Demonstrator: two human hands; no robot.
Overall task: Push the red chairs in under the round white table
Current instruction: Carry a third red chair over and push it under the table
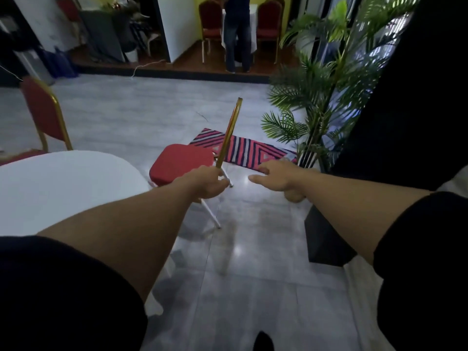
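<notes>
gripping the gold back frame (229, 134) of the near red chair (181, 164), the left hand (206, 183) is closed round the lower part of the upright, just above seat level. judged reason: the frame gives a firm handle for steering the seat toward the tabletop (63, 183). right hand (276, 179) holds nothing; fingers spread and loosely extended, hovering beside the chair back, apart from it, likely about to take the other side of the frame or to balance.

chair position: on the grey floor (253, 274), just beside the right edge of the round white tabletop, seat not yet under it. the backrest is seen nearly edge-on, so its long axis runs up and slightly away from the camera; the seat cushion extends left of the back, so the seat front points toward the tabletop. white legs (211, 214) splay toward the viewer.

second red chair (41, 114) stands at the far left edge of the tabletop, back upright; whether its seat is tucked in cannot be told.

striped rug (253, 150) and potted palm (316, 97) lie beyond, clear of the push path as judged.
</notes>
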